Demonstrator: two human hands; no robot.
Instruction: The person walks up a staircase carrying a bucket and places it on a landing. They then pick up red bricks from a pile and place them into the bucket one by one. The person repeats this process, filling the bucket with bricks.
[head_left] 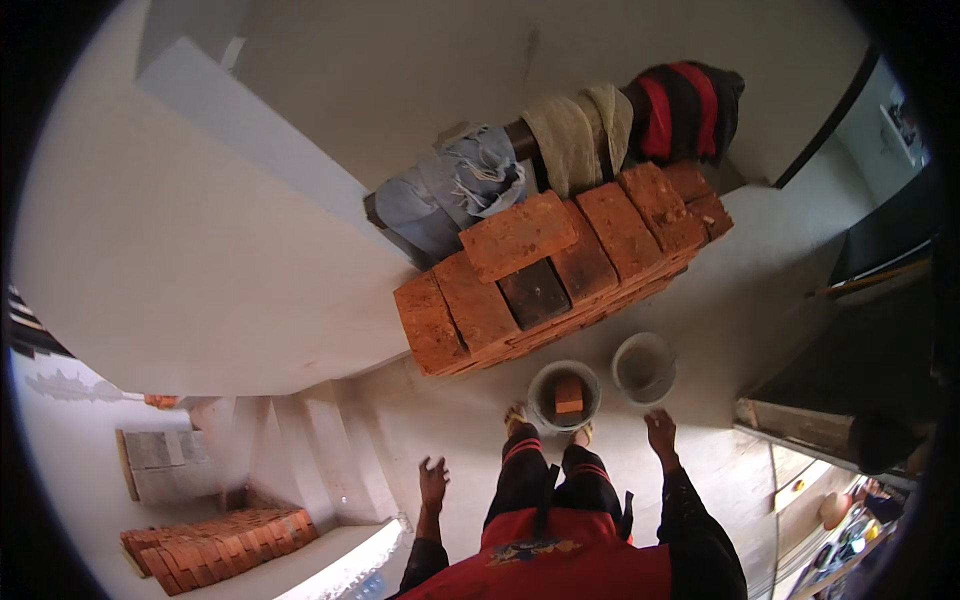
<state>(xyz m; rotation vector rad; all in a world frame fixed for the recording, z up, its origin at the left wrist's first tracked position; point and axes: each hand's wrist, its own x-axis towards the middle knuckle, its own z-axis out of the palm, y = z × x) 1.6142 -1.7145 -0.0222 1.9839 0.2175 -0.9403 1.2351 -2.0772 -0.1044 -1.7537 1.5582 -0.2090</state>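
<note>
My left hand (433, 482) hangs out to my left above the floor, its fingers apart and bent, with nothing in them. My right hand (661, 434) is low on my right, near a grey bucket (644, 398). Its fingers hang loosely curled, and no held thing shows in them. A second grey bucket (537, 409) stands between my feet, with a reddish brick (568, 393) inside it. In front of the buckets is a stack of red bricks (610, 232). One brick (520, 236) lies crosswise on top, beside a dark brick (535, 292).
Behind the stack, a rail carries torn jeans (465, 180), a beige cloth (565, 140) and a red-and-black garment (680, 110). A white wall (230, 230) rises at left. More bricks (225, 545) and stairs (320, 445) are lower left. A wooden-edged structure (800, 430) stands at right.
</note>
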